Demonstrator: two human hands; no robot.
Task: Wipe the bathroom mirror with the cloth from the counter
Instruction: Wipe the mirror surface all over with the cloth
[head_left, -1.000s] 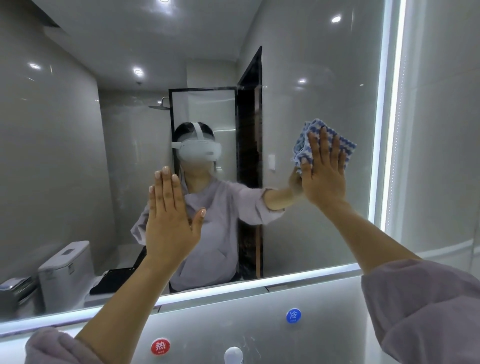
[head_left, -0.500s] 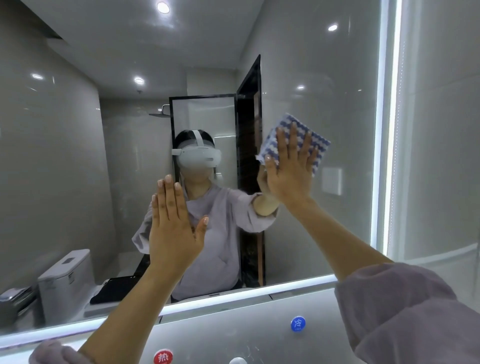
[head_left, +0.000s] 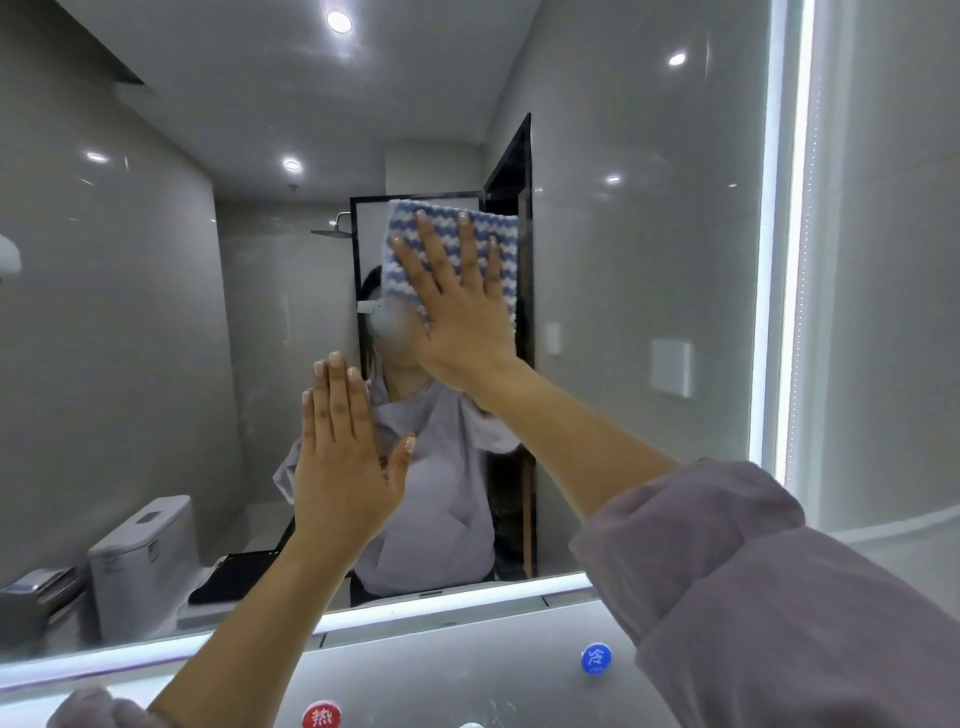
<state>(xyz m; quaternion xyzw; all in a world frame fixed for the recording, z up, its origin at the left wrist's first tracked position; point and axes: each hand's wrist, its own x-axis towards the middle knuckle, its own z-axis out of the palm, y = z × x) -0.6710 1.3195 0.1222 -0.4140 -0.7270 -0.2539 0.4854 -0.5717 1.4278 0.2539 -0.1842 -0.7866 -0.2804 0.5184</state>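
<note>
A large wall mirror (head_left: 649, 260) with lit edges fills most of the view. My right hand (head_left: 462, 306) lies flat with fingers spread on a blue-and-white wavy-patterned cloth (head_left: 498, 249), pressing it against the glass near the middle of the mirror. My left hand (head_left: 343, 462) is flat against the mirror lower and to the left, fingers together, holding nothing. The cloth's lower part is hidden under my palm.
Below the mirror's lit bottom edge (head_left: 467, 597) a grey panel carries a red round label (head_left: 322, 716) and a blue round label (head_left: 596, 659). The mirror's lit right edge (head_left: 784, 260) meets a pale wall. A toilet (head_left: 140, 561) shows in the reflection.
My right hand has slid the cloth leftward across the glass, from near the right edge to the middle. My left hand has stayed pressed in about the same spot.
</note>
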